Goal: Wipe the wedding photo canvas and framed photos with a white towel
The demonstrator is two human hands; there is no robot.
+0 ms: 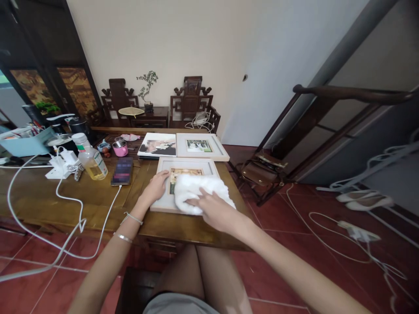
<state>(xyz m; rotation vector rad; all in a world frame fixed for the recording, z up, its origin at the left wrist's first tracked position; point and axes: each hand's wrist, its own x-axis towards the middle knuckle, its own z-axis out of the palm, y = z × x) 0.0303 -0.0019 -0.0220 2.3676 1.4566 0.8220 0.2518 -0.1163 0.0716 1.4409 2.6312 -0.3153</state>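
Observation:
A picture frame (157, 206) with a pale wooden rim and a white mat lies flat near the table's front right corner. A fluffy white cloth (204, 185), folded into a wad, covers much of its right and lower part. My right hand (214, 209) grips the cloth and presses it on the frame, its index finger stretched over the top. At the frame's left edge, my left hand (156, 187) holds the rim, with its fingers together on the border. Part of the brownish picture (172, 174) inside shows left of the cloth.
Behind lie a second frame (218, 148) and a photo panel (157, 145). To the left are a charging phone (122, 171), a bottle of yellow liquid (93, 161), a pink cup (120, 149) and a power strip (60, 170). A wooden chair (275, 163) stands right of the table (193, 229).

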